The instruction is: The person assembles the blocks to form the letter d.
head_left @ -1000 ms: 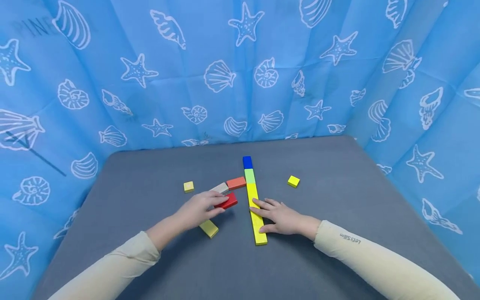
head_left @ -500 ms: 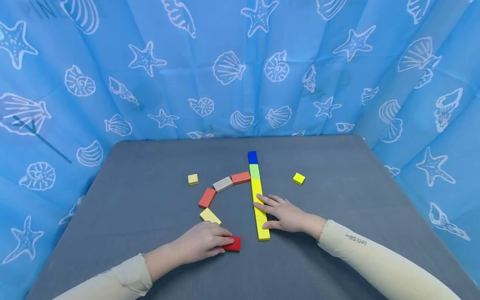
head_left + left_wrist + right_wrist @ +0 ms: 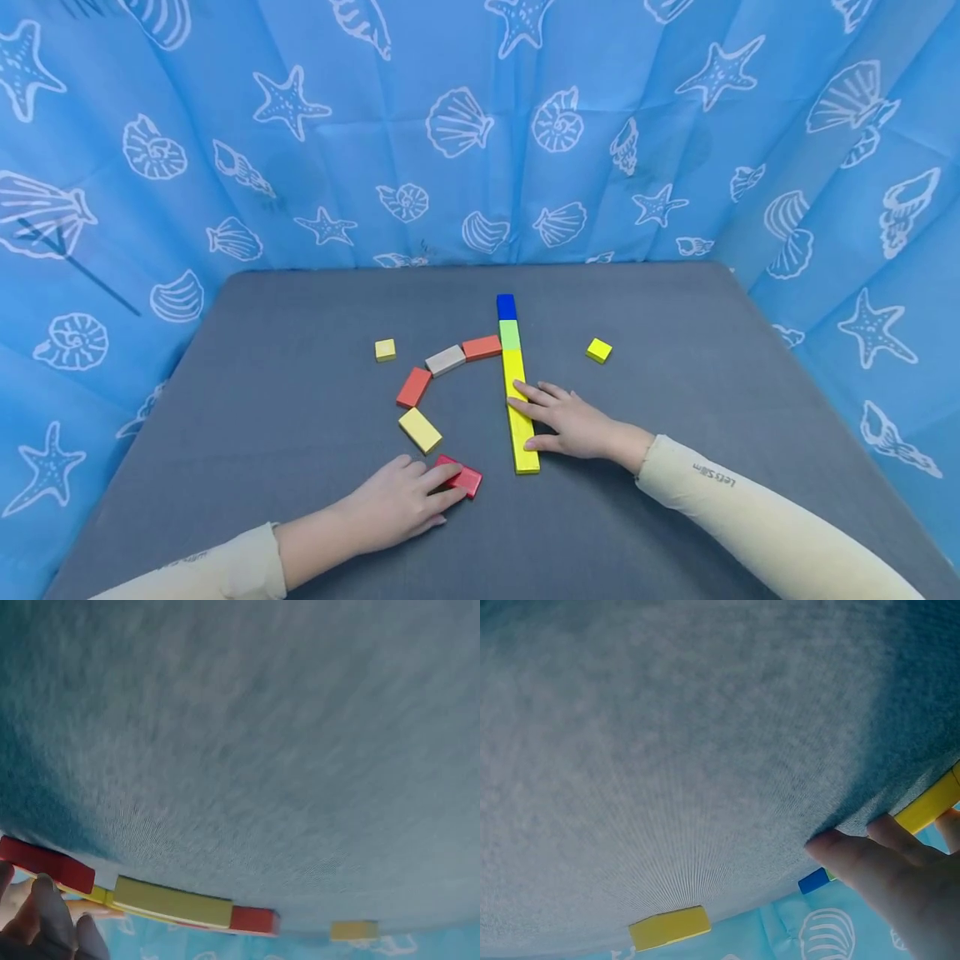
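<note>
In the head view, my left hand (image 3: 393,510) touches a bright red block (image 3: 470,482) with two extended fingers; its thumb lies off the block. That block sits slanted on the table, near the lower end of a pale yellow block (image 3: 421,430). From there an arc continues through an orange-red block (image 3: 413,387), a greyish block (image 3: 446,361) and another orange-red block (image 3: 482,347). The arc meets a straight row of yellow blocks (image 3: 525,457), a light green block (image 3: 510,335) and a blue block (image 3: 506,307). Spread fingers of my right hand (image 3: 579,429) rest on the yellow part.
A small pale yellow block (image 3: 385,350) lies left of the arc, and a small bright yellow block (image 3: 598,350) right of the row. The grey cloth-covered table (image 3: 675,325) ends at a blue curtain (image 3: 360,150) with sea-shell prints.
My left hand has carried the red block from inside the arc toward the near side, set it down and turned it aslant. Its thumb has come off. The right hand stays on the row.
</note>
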The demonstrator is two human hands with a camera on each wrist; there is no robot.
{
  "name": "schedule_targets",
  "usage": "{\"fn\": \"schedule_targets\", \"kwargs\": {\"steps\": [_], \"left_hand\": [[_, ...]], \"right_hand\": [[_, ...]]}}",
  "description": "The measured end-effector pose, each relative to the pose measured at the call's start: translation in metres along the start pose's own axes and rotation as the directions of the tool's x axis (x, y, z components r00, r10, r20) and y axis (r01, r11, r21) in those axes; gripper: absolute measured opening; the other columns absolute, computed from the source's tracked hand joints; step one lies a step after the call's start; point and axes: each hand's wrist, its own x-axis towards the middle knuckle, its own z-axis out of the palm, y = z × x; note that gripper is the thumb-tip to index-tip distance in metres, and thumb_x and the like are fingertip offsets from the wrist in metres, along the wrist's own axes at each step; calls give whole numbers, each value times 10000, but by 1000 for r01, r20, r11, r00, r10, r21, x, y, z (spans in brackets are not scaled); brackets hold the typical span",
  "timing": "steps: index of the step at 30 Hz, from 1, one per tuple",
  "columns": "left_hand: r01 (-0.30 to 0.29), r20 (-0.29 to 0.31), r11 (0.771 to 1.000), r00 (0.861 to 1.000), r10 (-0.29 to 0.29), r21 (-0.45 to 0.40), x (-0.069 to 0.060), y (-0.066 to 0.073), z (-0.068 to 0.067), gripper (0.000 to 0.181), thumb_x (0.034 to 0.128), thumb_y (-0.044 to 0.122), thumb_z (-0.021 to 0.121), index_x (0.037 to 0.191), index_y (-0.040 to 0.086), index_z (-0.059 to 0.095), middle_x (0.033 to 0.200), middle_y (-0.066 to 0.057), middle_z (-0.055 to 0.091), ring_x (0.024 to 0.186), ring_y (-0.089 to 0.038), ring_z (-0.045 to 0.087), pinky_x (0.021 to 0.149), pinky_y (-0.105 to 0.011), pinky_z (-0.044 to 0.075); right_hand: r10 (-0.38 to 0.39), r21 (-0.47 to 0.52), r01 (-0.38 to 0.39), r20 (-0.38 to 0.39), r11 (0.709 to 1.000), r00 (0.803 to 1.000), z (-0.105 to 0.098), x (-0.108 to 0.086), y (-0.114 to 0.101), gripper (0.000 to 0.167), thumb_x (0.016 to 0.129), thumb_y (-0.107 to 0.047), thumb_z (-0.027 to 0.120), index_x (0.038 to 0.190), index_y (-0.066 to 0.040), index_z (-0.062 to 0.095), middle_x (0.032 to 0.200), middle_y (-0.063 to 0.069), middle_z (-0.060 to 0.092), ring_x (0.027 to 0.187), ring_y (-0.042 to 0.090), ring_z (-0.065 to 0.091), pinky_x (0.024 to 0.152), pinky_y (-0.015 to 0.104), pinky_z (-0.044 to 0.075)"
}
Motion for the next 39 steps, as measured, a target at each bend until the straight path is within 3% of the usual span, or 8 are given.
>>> {"fn": "schedule_targets", "kwargs": {"steps": [4,11,26,39], "left_hand": [[66,45,997,997,-64,-32,-1,1,0,441,957,399,610,1378,277,564,1385,19,531,707,-87,538,631,-223,457],[152,82,984,986,-144,-92,11,1,0,481,943,337,648,1405,257,538,1391,-2,518,602,-99,531,562,-220,470],[202,97,964,978,-187,-172,12,0,0,458,945,299,650,1387,223,558,1390,-35,504,649,-104,547,598,-242,496],[218,84,965,975,-208,-148,15,2,1,460,930,295,670,1371,203,576,1363,-52,504,604,-100,530,576,-236,486]], "right_hand": [[10,-10,-10,-6,1000,1000,-1,-1,0,688,930,-401,634,1508,-136,373,1591,94,232,1394,449,241,996,733,224],[26,1,-26,3,1000,1000,-1,-1,-1,695,926,-402,638,1514,-154,364,1597,77,221,1402,437,230,1006,728,217],[22,-1,-22,16,1000,1000,0,0,-1,699,923,-403,642,1513,-151,365,1595,83,224,1396,438,240,1001,726,232],[23,-9,-22,10,1000,1000,0,2,-1,704,917,-412,646,1511,-153,372,1595,78,227,1391,434,250,1000,722,241]]}}
